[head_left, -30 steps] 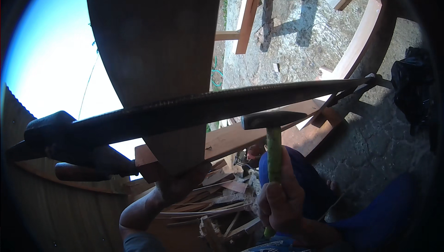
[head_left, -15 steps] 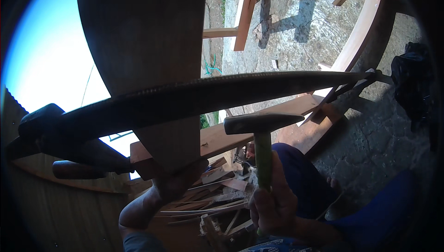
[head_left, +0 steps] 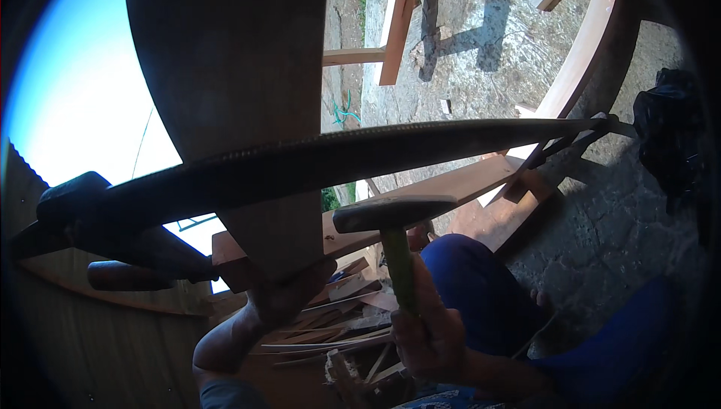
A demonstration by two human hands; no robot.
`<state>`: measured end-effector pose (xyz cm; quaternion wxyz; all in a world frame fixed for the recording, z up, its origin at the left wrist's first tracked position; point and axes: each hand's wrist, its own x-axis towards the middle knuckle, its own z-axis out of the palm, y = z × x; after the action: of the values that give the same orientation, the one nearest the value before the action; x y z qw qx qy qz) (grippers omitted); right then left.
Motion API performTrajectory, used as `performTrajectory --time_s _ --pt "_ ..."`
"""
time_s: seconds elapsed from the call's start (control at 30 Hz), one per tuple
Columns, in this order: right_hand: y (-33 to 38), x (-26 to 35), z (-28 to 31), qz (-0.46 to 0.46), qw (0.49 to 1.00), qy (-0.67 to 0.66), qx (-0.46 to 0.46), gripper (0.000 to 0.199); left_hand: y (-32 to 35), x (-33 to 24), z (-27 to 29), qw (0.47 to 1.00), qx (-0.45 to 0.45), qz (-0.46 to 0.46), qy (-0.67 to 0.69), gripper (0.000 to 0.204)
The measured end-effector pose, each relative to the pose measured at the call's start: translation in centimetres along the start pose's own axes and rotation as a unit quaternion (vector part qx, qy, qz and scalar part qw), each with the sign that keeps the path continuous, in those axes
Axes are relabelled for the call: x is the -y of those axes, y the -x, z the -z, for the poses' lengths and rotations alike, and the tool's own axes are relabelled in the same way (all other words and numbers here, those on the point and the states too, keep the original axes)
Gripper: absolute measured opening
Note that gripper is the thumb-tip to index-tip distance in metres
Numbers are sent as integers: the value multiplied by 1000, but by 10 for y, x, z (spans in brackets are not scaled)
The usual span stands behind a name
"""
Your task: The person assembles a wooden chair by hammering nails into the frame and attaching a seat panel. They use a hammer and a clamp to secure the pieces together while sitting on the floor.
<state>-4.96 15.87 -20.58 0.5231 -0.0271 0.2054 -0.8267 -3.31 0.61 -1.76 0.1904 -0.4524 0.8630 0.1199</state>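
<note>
My right hand (head_left: 429, 343) is closed around the green handle of a hammer (head_left: 396, 217), held upright with its dark head pointing left, close to a wide dark wooden plank (head_left: 233, 71). My left hand (head_left: 274, 305) grips the lower end of that plank from below. A long handsaw (head_left: 360, 157) lies across the view in front of the plank, teeth up, with its dark handle at the far left. Behind the hammer head runs a light timber beam (head_left: 458, 184).
Thin wood offcuts (head_left: 338, 326) are piled below my hands. My blue trouser leg (head_left: 481, 296) is beside the hammer. Light timber frame pieces (head_left: 398, 18) stand on the stony ground beyond. A black bundle (head_left: 668, 146) lies at the right.
The hammer has shifted left and slightly down, closer to the plank. The plank fills more of the view. My left hand keeps its hold.
</note>
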Motion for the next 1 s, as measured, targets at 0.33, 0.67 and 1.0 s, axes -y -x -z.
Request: performTrajectory --time_s 0.33,0.67,1.0 --pt "2 -39 1 259 945 200 8 77 -3 -4 -2 999 -8 -40 26 25" --pt "-10 -52 -2 287 942 172 -14 62 1 5 1 997 -1 -48 -64 27" --pt "-21 -53 -2 209 955 213 0 49 5 13 1 993 11 -70 -92 31"
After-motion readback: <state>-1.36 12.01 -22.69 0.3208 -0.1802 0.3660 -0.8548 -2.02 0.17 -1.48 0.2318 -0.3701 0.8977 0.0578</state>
